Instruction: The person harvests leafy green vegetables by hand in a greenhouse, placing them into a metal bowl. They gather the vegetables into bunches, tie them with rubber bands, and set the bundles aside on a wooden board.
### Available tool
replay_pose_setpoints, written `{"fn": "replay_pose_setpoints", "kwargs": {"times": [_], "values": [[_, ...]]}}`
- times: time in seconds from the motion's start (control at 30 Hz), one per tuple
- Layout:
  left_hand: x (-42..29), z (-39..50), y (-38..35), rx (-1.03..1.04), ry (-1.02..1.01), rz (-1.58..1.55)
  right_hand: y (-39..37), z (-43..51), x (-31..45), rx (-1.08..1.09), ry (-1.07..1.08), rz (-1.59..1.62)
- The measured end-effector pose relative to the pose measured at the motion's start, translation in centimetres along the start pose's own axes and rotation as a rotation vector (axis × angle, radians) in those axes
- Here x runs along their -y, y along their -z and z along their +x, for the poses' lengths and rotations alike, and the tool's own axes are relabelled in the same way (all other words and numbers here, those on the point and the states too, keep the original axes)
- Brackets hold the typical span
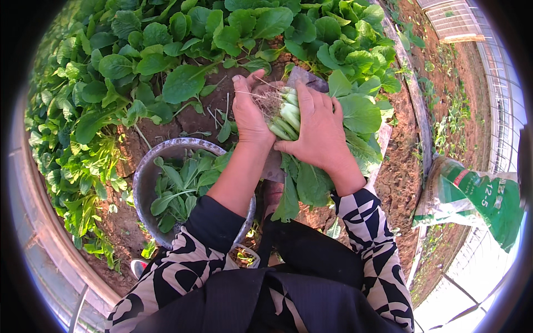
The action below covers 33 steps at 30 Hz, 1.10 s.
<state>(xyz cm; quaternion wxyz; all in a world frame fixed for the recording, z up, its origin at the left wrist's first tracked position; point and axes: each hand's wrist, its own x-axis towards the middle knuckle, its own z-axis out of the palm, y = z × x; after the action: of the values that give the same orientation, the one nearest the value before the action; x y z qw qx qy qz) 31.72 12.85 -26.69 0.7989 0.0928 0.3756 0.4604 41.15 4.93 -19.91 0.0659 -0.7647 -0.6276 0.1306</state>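
My right hand is wrapped over a bunch of leafy greens, its thumb and fingers across the pale green stems. The stem ends and thin brown roots face left, while broad green leaves spread out to the right and below. Cupped against the root end is my left hand, with its fingers partly hidden behind the roots. Beneath the bunch shows a flat grey piece whose material I cannot make out. A round grey tub stands under my left forearm, with loose leafy greens inside it.
Dense leafy green plants grow ahead and to the left. On the right, a wooden edging board borders bare soil. A green and white printed sack lies beyond it. Wire mesh runs along the far right.
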Motion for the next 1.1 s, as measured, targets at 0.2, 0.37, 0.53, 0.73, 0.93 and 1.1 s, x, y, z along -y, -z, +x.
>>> {"fn": "replay_pose_setpoints", "kwargs": {"times": [0.2, 0.37, 0.53, 0.73, 0.93, 1.1], "values": [[0.3, -0.3, 0.4, 0.023, -0.014, -0.058, -1.0, -0.9, 1.5, -0.092, -0.051, -0.041], [-0.5, -1.0, 1.4, 0.059, -0.055, -0.032, -1.3, -0.7, 1.8, -0.106, 0.0, -0.057], [-2.2, -3.4, 2.9, 0.288, -0.131, 0.066, -1.2, -0.1, 1.8, -0.055, 0.035, 0.053], [-1.3, -1.7, 2.4, 0.481, -0.686, 0.597, -0.3, 0.4, 1.8, -0.021, 0.056, 0.084], [-1.2, -1.7, 0.8, 0.217, -0.392, 0.61, -0.8, 0.7, 1.4, -0.016, 0.051, 0.058], [-0.9, -1.3, 1.3, 0.224, -0.364, 0.568, -0.4, 1.2, 1.2, -0.001, 0.061, 0.044]]}}
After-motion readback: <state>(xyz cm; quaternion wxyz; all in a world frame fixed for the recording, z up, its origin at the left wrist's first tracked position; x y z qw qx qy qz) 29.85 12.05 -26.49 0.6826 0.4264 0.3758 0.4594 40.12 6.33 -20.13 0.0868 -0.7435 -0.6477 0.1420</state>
